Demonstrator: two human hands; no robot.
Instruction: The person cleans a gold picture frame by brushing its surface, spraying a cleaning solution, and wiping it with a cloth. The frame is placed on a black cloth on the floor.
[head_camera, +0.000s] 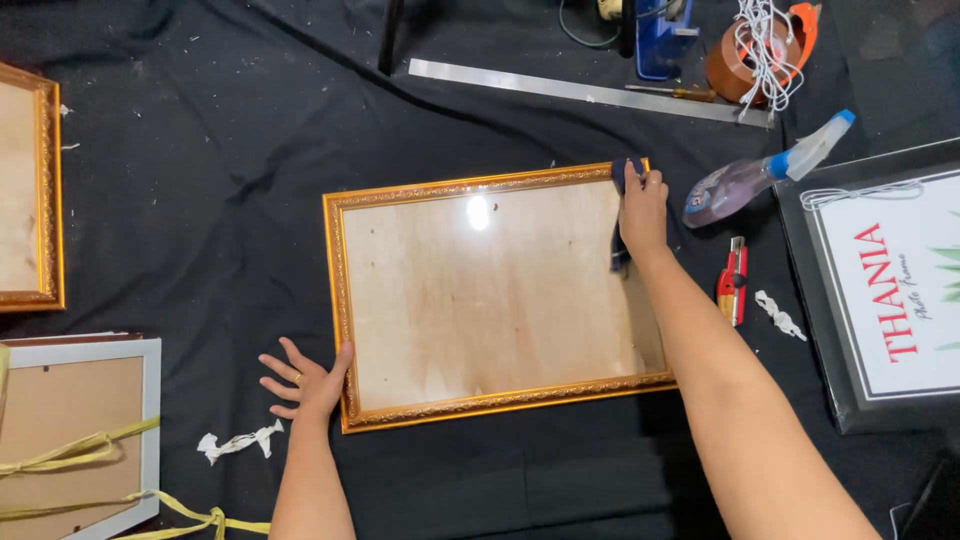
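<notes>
1. Gold moulding edges the picture frame (497, 296), lying flat on the black cloth (200, 180) mid-table.
2. My left hand (305, 380) rests open, thumb braced on the lower left corner to steady it.
3. My right hand (642, 212) presses a dark rag (620, 240) onto the glass near the upper right corner.
4. The glass shows a glare spot over pale board.

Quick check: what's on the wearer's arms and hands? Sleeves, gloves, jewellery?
Both forearms are bare in view: no sleeves, gloves or watch. The left hand wears a thin ring on one finger. The right hand also shows a ring. No straps, cables or markings on either arm.
</notes>
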